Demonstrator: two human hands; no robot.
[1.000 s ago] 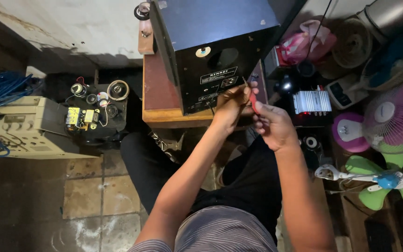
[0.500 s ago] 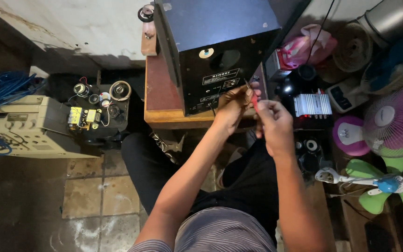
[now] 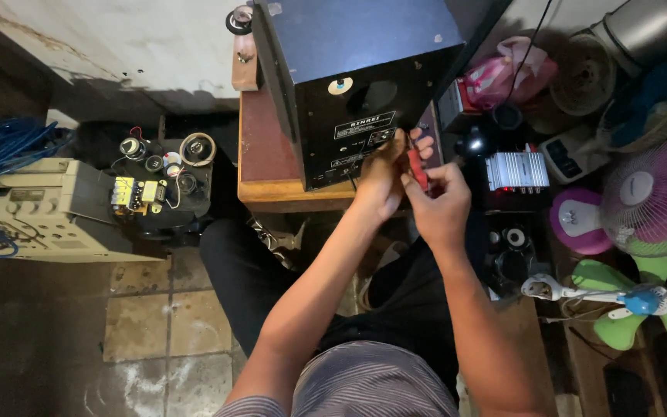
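Both hands (image 3: 414, 181) pinch a slim, stiff red-handled screwdriver (image 3: 418, 169) by its handle against the heavy-looking black speaker cabinet (image 3: 349, 69).

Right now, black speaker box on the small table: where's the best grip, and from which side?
Grip the black speaker box by its two side walls, coming from above. It stands upright with a flat, broad top; both hands, left hand and right hand, crowd the rear panel, and the wooden table leaves the sides free, probably.

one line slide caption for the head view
Both hands work a red-handled tool at a black speaker cabinet's back panel.
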